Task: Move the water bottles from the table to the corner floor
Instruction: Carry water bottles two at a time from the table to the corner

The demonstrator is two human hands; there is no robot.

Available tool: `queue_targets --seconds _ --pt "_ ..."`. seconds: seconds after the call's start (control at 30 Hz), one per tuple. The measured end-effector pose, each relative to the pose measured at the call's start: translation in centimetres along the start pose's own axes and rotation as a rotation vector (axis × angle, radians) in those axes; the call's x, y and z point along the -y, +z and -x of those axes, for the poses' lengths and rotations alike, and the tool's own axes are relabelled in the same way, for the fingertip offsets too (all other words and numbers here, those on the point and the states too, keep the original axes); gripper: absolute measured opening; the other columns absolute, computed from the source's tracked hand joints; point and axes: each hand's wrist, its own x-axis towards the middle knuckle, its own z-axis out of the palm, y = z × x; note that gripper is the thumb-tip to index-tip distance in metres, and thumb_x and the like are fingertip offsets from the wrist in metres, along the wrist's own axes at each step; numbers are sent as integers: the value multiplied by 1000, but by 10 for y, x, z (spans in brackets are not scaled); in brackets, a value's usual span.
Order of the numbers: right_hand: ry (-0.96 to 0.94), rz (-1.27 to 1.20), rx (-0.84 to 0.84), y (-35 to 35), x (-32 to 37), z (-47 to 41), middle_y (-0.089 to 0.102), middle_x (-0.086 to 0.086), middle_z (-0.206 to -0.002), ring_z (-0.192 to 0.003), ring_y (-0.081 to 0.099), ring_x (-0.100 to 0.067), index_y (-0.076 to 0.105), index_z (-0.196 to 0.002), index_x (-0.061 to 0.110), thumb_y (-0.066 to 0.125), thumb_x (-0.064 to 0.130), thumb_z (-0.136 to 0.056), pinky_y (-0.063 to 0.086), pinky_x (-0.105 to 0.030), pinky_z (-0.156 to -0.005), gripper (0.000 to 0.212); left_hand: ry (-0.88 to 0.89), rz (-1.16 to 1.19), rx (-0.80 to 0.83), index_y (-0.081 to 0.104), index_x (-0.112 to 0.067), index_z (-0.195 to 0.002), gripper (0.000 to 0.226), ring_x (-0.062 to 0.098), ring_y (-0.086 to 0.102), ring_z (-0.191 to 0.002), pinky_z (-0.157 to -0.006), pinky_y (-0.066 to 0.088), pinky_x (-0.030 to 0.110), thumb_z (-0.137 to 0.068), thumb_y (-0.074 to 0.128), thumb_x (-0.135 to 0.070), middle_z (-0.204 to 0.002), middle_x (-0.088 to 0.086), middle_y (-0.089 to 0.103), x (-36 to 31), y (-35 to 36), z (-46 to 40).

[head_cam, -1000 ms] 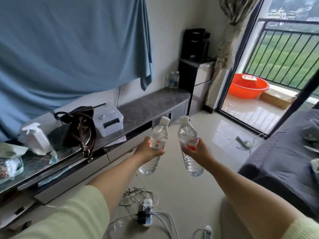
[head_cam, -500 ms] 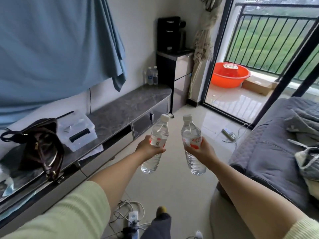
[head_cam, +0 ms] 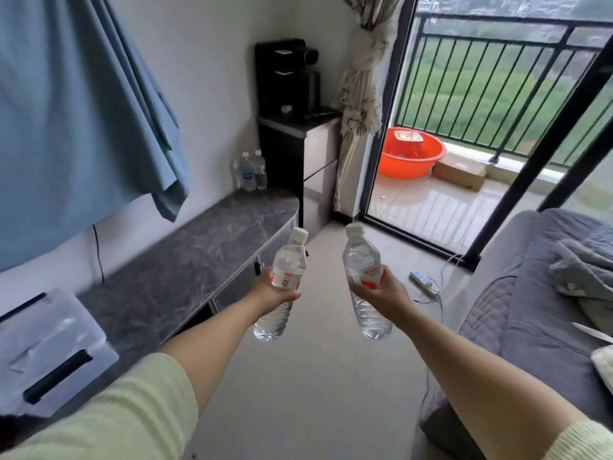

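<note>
My left hand [head_cam: 271, 291] grips a clear water bottle [head_cam: 284, 283] with a white cap and red-white label around its middle. My right hand [head_cam: 381, 291] grips a second clear bottle [head_cam: 363, 280] the same way. Both bottles are held upright, slightly tilted, out in front of me over the pale floor. Two more water bottles [head_cam: 252, 171] stand at the far end of the grey marble cabinet top [head_cam: 185, 267], against the wall beside a black cabinet.
A black cabinet [head_cam: 298, 154] with a dark machine on top fills the corner. A clear storage box [head_cam: 49, 350] sits on the cabinet top at left. A grey sofa [head_cam: 537, 313] lies right; a power strip [head_cam: 424, 283] and cables lie on the floor near the balcony door.
I have walked forward along the cabinet toward the corner; the handbag and floor cables have dropped out of view. Both hands still hold their bottles, now a little farther apart.
</note>
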Motion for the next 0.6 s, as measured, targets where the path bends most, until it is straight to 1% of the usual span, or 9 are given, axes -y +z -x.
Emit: queue_targets --seconds 0.07,0.1,0.17,0.27,0.33,0.4,0.5,0.53,0.6 --pt "22 -12 -6 4 7 -32 69 4 -95 -88 65 -17 57 -107 23 75 51 -68 53 -35 -81 52 -11 -13 0 66 -13 -96 55 14 69 -80 -82 55 34 -52 85 -38 -89 0 73 -1 -12 -39" --pt "29 -9 -1 5 9 -46 69 4 -94 -88 66 -17 57 -107 24 75 52 -66 54 -36 -82 53 -11 -19 1 66 -12 -95 53 14 68 -78 -79 55 33 -52 85 -37 -86 -1 72 -6 -19 -49" --pt "39 -2 11 10 19 -75 69 2 -95 -88 65 -18 56 -108 22 76 48 -70 53 -36 -83 50 -22 -34 13 66 -14 -90 40 11 66 -73 -74 51 27 -58 86 -28 -80 -4 71 -13 -30 -72" --pt "33 -19 27 19 31 -115 69 1 -97 -90 65 -19 56 -110 21 77 44 -72 52 -35 -82 49 -34 -64 -40 64 -25 -90 41 15 68 -85 -84 54 33 -57 87 -36 -88 -5 72 -19 -43 -109" --pt "25 -24 47 27 34 -147 69 2 -96 -89 66 -18 57 -109 22 77 46 -70 54 -37 -83 50 -75 -35 -64 59 -27 -89 37 19 66 -92 -90 52 33 -65 87 -27 -96 -1 70 -23 -49 -135" --pt "23 -21 81 32 42 -182 69 2 -95 -87 66 -18 57 -108 21 77 45 -72 54 -36 -82 48 -114 -11 -77 56 -25 -96 43 20 64 -96 -91 50 32 -66 87 -24 -98 0 68 -27 -51 -164" --pt "-2 -4 114 38 52 -241 69 2 -93 -85 66 -17 57 -107 21 78 44 -72 53 -33 -79 46 -133 10 -104 60 -20 -107 69 19 66 -97 -90 52 34 -48 86 -43 -98 -3 70 -28 -55 -215" --pt "-13 -3 131 41 55 -264 70 2 -93 -84 66 -17 58 -106 21 79 44 -72 54 -34 -78 46 -159 3 -118 61 -18 -108 72 19 67 -96 -89 53 34 -45 84 -46 -97 -2 70 -29 -57 -232" --pt "-49 -2 180 45 62 -306 71 2 -89 -81 68 -16 60 -102 23 80 41 -73 56 -34 -76 40 -204 31 -133 62 -13 -108 57 19 65 -92 -83 50 30 -60 87 -32 -99 2 69 -35 -58 -262"
